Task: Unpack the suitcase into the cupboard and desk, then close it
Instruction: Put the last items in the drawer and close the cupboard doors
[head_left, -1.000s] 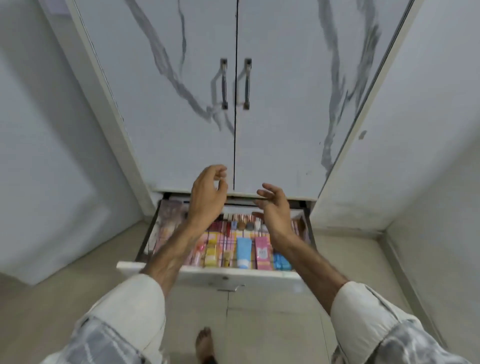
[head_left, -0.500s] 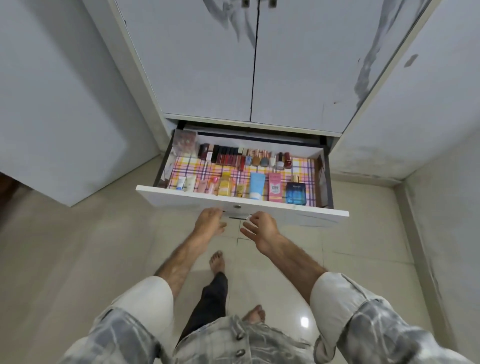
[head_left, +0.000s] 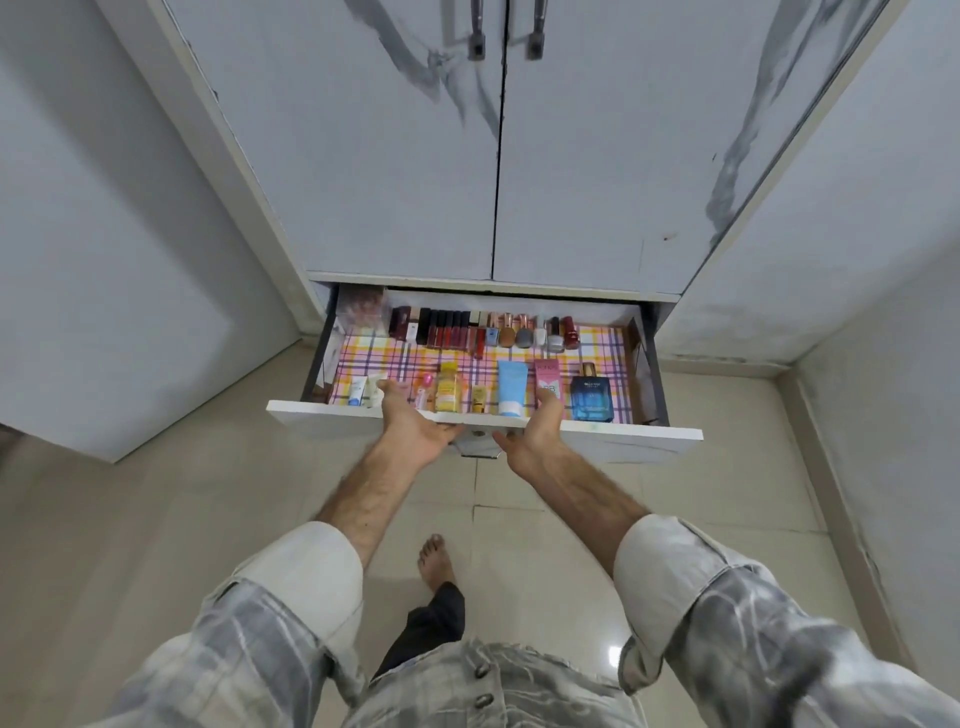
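Pressing both hands, left (head_left: 415, 423) and right (head_left: 537, 434), against the white front of the open cupboard drawer (head_left: 623, 441), fingers straight over its rim; cosmetics (head_left: 511, 387) lie in rows inside on checked lining.

White drawer (head_left: 597, 439) with pink-yellow plaid liner (head_left: 467, 364); grey-veined marble-pattern cupboard doors (head_left: 395, 156).

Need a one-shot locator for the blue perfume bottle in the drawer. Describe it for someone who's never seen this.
Below the white marble-patterned cupboard doors, a white drawer stands pulled open, lined with pink-and-yellow plaid paper. In its front row, look furthest right: the square dark blue glass perfume bottle with a gold cap lies beside a pink tube. It is the only dark blue, boxy item there.
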